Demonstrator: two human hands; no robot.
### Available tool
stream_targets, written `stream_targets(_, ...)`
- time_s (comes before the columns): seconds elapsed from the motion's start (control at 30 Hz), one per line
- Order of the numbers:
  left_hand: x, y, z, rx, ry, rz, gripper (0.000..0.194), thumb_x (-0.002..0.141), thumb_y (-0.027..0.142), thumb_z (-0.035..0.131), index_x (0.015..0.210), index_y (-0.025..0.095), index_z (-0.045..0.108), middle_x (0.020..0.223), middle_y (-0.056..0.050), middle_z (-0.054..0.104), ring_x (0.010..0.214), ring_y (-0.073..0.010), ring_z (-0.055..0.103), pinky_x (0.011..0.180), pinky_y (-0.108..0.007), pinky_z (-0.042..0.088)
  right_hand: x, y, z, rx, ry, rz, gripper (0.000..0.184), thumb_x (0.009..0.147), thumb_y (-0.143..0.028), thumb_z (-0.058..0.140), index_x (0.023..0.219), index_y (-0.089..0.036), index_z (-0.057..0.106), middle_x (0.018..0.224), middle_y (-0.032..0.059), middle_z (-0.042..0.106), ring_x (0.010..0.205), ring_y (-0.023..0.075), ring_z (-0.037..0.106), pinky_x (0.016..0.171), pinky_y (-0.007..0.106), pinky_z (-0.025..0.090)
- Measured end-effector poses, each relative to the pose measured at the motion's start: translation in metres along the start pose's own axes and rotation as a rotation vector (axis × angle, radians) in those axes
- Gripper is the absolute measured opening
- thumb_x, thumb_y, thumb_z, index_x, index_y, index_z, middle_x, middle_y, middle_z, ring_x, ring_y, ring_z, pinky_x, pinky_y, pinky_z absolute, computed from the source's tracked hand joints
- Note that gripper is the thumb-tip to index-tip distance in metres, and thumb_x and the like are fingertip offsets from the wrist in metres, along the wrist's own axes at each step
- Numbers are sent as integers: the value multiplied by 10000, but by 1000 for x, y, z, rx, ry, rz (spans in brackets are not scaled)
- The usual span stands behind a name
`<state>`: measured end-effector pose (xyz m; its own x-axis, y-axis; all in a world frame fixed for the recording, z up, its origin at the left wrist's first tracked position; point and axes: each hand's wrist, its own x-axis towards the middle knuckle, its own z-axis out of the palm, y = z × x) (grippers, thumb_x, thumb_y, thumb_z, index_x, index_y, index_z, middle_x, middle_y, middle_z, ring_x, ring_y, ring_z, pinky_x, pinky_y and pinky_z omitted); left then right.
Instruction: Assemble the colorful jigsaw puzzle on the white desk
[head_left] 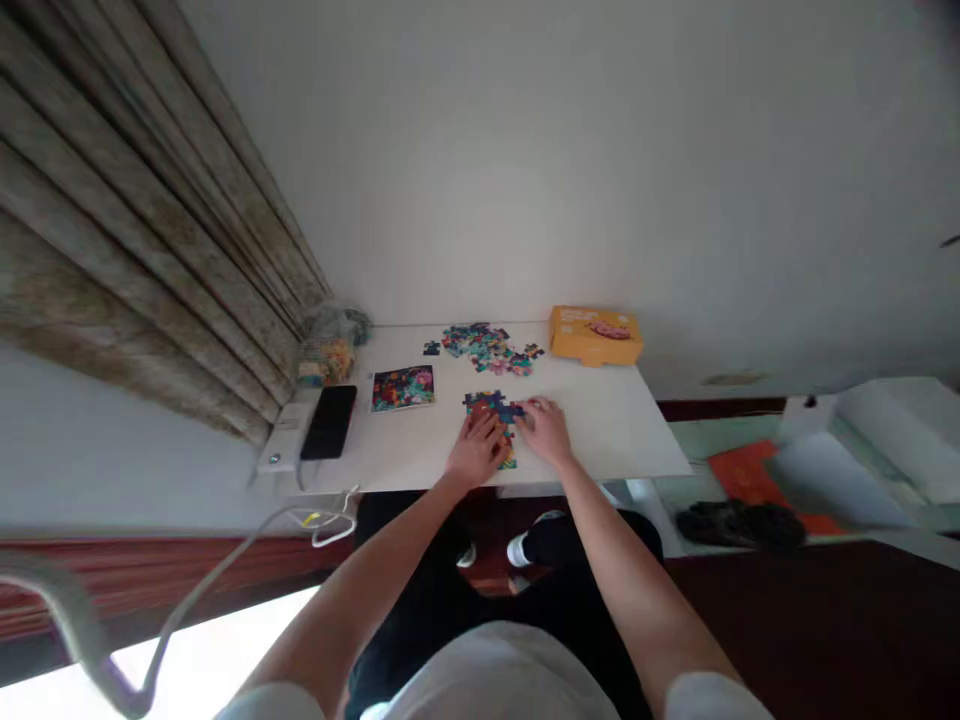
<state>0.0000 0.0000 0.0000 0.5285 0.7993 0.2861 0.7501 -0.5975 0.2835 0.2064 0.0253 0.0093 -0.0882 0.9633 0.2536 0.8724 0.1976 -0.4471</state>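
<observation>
A partly joined jigsaw puzzle (486, 397) lies on the white table close to its front edge, mostly dark blue along the top with brighter colours lower down. My left hand (478, 450) rests on its lower left part, fingers stretched out flat and covering some of it. At the puzzle's right side, my right hand (546, 430) pinches a dark blue puzzle piece (517, 411) against the joined part; the fingers partly hide it. Behind the hands is a heap of loose puzzle pieces (487, 347). To the left lies a colourful picture card (403, 389).
A yellow box (596, 336) stands at the table's back right. On the left are a black phone (329, 422), a white box (286, 436) and a clear plastic bag (328, 350) beside the curtain (135, 200). A white cable (225, 570) hangs at the front left.
</observation>
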Motion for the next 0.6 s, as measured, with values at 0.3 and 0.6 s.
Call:
stream_targets(0.3, -7, -4, -18, -80, 16, 6, 291, 1009, 350, 564, 1245, 239, 692, 1396, -88, 655, 1326, -240, 586, 1205, -471, 387, 2, 3, 3, 3, 25, 23, 309, 980, -415, 601, 1197, -247, 745, 1211, 107, 669, 1103, 281, 585, 984, 400, 432)
stream_targets(0.6, -15, -27, -29, -32, -149, 10, 570, 978, 510, 606, 1485, 254, 558, 1567, -104, 518, 1507, -288, 406, 1274, -589, 228, 0, -3, 0, -46, -22, -70, 417, 957, -489, 642, 1302, -259, 688, 1378, 99, 650, 1250, 302, 549, 996, 435, 410)
